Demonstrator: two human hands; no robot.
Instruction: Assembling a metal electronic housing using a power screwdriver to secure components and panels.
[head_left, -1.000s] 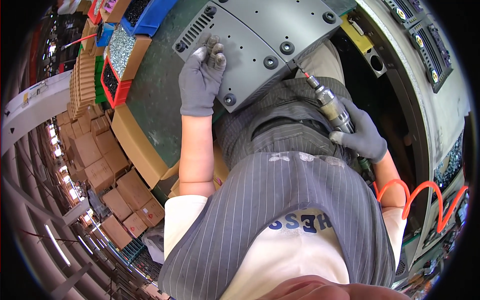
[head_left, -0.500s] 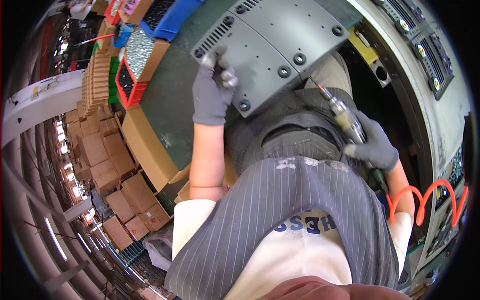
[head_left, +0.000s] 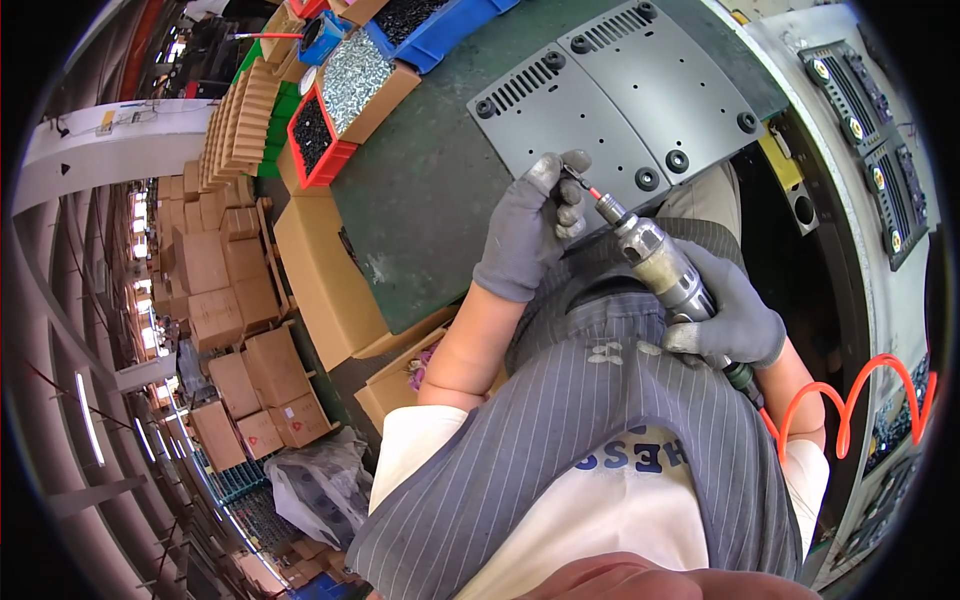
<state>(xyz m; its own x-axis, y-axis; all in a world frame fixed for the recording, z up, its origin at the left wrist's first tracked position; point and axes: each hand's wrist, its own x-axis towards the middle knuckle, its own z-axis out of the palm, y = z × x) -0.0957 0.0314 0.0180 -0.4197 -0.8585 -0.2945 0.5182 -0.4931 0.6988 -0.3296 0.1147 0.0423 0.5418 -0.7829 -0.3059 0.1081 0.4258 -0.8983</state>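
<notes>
My right hand (head_left: 735, 315), in a grey glove, is wrapped round a metal pneumatic screwdriver (head_left: 660, 262). Its red-collared bit points up and left. My left hand (head_left: 530, 225), gloved too, has its fingers closed in a pinch right at the bit's tip. Something small and dark shows there, too small to name. Just beyond both hands lie two grey metal panels (head_left: 540, 110) side by side, with vent slots and small holes. Round black feet (head_left: 647, 179) sit along their ends. Neither hand grips the panels.
Left on the green bench (head_left: 410, 200) stand a red bin of black parts (head_left: 312, 135), a carton of silvery screws (head_left: 355, 80) and a blue bin (head_left: 440, 40). A coiled orange air hose (head_left: 843, 440) trails right. Black finned parts (head_left: 850, 100) lie on the right-hand surface.
My left hand has left the panel's surface and come to the screwdriver's tip. The screwdriver has swung up and left toward it. My view has shifted, so the panels appear farther right.
</notes>
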